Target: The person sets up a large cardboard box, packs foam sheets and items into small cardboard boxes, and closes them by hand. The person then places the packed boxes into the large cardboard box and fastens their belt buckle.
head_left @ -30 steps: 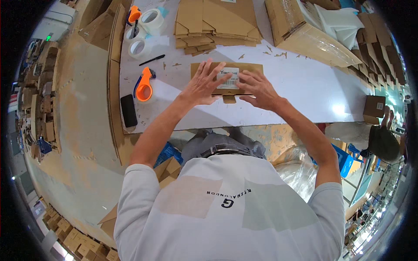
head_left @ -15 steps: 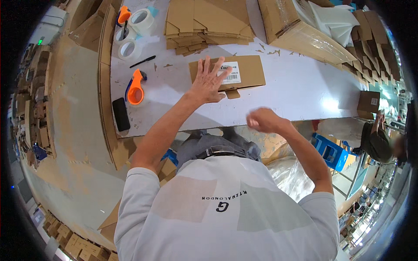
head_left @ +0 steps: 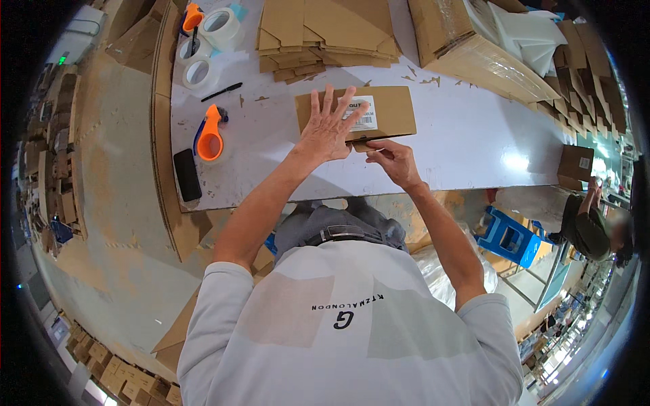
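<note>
White tabletop (head_left: pixel 467 159) under barcode-labelled carton (head_left: pixel 391 111)

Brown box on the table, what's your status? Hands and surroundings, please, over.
Left hand spread on brown box. Right hand at its front tab, grip unclear. Phone and nearer orange tape dispenser off left, out of the way.

I see both bare forearms (head_left: pixel 267 203) reaching forward, elbows bent; the left hand (head_left: pixel 326 135) lies palm down, fingers fanned wide, while the right hand (head_left: pixel 397 164) angles inward, fingers partly curled.
</note>
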### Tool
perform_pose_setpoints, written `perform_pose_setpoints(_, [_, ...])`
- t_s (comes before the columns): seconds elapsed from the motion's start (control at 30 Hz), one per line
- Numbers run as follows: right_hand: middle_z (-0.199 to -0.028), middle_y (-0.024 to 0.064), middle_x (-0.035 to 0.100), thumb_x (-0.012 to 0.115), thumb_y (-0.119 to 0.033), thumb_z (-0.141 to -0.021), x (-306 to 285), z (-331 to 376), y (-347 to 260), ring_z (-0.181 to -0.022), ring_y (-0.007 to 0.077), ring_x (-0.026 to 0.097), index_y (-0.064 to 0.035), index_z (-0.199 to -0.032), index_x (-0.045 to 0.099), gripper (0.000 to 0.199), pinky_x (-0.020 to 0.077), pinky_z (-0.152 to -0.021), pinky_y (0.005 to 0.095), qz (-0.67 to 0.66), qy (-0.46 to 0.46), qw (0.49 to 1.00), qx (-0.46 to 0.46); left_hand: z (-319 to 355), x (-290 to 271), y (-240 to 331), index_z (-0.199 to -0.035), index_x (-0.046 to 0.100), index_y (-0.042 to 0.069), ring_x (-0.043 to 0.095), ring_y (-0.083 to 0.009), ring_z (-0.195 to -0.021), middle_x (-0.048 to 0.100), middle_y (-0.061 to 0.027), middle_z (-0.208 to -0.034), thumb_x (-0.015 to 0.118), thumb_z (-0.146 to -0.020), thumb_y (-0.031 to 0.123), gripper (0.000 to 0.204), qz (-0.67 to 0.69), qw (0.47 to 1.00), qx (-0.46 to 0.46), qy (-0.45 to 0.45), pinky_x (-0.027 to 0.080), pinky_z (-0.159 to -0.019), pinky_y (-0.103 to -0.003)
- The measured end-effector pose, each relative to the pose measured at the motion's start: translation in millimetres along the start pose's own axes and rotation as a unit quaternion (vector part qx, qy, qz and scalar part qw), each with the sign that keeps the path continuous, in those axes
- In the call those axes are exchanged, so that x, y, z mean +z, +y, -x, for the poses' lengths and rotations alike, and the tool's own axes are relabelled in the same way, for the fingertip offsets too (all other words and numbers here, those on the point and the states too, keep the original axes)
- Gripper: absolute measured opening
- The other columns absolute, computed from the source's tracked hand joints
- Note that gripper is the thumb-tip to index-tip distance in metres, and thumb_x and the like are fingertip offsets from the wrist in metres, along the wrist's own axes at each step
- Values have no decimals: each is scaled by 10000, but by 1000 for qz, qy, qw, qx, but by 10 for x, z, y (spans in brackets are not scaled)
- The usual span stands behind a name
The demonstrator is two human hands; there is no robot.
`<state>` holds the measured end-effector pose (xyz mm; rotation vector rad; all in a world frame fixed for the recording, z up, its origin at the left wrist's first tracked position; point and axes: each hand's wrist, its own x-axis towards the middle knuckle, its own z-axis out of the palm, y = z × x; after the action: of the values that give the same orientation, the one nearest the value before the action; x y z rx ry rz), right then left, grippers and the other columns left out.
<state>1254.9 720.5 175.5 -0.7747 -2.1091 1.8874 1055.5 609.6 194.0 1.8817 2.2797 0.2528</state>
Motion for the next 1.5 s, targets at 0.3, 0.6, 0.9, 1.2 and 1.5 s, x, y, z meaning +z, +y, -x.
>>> perform_pose_setpoints(0.3, [-758, 105, 699, 729, -140, -904, 341, -61, -63, -640, 132, 681, 58, -877, 645, 217, 587, -582, 270, -33, 170, 981, 88, -2, -22, 12, -1534, 310, 305, 157, -481, -1453, 157, -125, -1618, 856, -569, 302, 1109, 3, 1000, -15, -3, 85, -1166, -708])
perform_pose_setpoints(0.6, [-753, 109, 690, 751, -137, -887, 456, -86, -15, -611, 129, 672, 46, -868, 606, 235, 586, -542, 271, -81, 219, 968, 93, -1, -21, -4, -1529, 344, 271, 148, -499, -1450, 174, -151, -1612, 758, -603, 216, 1017, 32, 999, -12, -1, 75, -1161, -708])
perform_pose_setpoints(0.9, [-646, 50, 576, 751, -106, -877, 569, -130, -91, -547, 139, 637, -19, -799, 474, 300, 540, -467, 301, -94, 283, 951, 86, 33, -26, -40, -1531, 345, 276, 166, -522, -1435, 185, -144, -1608, 802, -611, 433, 1039, 39, 999, 21, 25, 80, -1151, -723])
perform_pose_setpoints(1.2, [-677, 107, 641, 746, -127, -864, 66, -74, -372, -556, 197, 625, -27, -948, 568, 220, 502, -529, 331, 265, 207, 941, -43, 2, 77, -7, -1514, 368, 299, 185, -569, -1382, 200, -168, -1594, 665, -731, 714, 935, -1, 999, 20, 39, 104, -1099, -772])
perform_pose_setpoints(1.5, [-1209, 229, 635, 708, -457, -887, -556, -701, -78, -1078, 310, 626, -46, -1321, 530, 624, 486, -938, 443, 254, 230, 939, 40, -138, 122, -76, -1448, 480, 260, 302, -527, -1324, 310, -175, -1518, 658, -768, 657, 807, -32, 997, 12, 70, 225, -1051, -739])
